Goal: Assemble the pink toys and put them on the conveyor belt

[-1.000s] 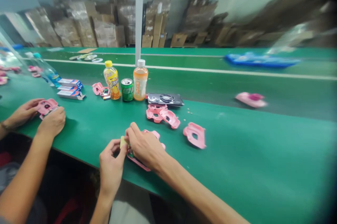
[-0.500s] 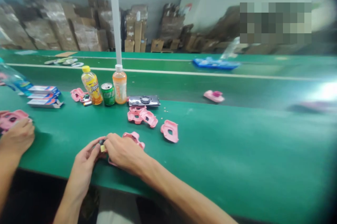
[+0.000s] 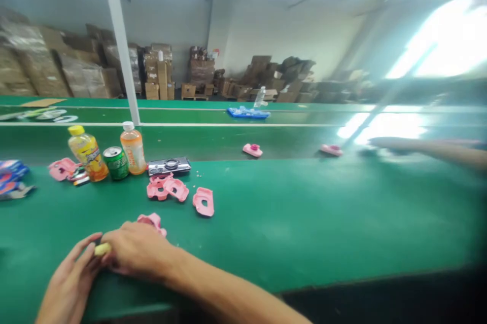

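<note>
My left hand (image 3: pixel 74 273) and my right hand (image 3: pixel 135 250) meet at the lower left, just above the green bench. Between their fingertips is a small part with a pale yellow block (image 3: pixel 102 249) and a dark piece, mostly covered by the fingers. Both hands are closed on it, and its exact kind cannot be made out. A pink plastic shell (image 3: pixel 154 222) lies right behind my right hand, partly hidden by it. Farther back are a pair of overlapping pink shells (image 3: pixel 177 189) and a single pink shell (image 3: pixel 204 202) with a round hole.
A yellow-capped bottle (image 3: pixel 89 154), a green can (image 3: pixel 116 163) and an orange drink bottle (image 3: pixel 133 149) stand behind, beside a dark silver case (image 3: pixel 169 166). Pink camera-shaped pieces (image 3: pixel 252 150) sit on the belt. At far right another person's arm (image 3: pixel 429 145) reaches in. A blue tray (image 3: pixel 248 112) lies beyond.
The view has swung right and up, so everything sits farther left. The neighbouring hand at the left has left view; an arm shows at the right. My hands still hold the small part.
</note>
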`<action>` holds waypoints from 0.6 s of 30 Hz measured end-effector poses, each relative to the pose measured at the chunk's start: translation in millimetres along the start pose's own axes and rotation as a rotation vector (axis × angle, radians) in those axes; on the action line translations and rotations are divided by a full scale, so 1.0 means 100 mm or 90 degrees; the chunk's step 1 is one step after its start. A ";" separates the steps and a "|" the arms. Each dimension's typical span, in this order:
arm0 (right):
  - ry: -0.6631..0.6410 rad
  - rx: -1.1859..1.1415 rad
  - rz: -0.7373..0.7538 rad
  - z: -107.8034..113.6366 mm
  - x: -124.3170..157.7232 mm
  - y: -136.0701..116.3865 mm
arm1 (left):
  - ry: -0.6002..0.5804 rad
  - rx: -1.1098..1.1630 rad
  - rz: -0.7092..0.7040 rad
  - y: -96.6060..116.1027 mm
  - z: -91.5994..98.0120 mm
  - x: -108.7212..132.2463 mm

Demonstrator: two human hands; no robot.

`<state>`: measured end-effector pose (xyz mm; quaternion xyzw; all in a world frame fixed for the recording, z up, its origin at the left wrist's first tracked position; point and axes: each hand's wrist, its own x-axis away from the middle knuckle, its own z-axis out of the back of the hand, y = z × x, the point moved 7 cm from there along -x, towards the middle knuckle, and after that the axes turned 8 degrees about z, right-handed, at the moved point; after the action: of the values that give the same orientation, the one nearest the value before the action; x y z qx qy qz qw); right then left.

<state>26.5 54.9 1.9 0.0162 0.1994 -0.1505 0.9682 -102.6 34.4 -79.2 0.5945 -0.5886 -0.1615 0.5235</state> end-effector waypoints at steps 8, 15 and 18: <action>0.094 -0.135 -0.022 0.02 0.05 0.09 | -0.085 -0.055 -0.044 0.10 -0.19 0.12; 0.071 -0.138 0.033 0.11 -0.02 -0.08 | -0.065 0.000 -0.056 0.11 -0.19 0.13; 0.051 -0.168 0.077 0.23 0.21 -0.48 | -0.036 0.024 -0.084 0.15 -0.16 0.08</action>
<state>39.7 1.0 16.3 -0.0934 0.2547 -0.0639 0.9604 -95.6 37.4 -57.4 0.6369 -0.5655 -0.2015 0.4837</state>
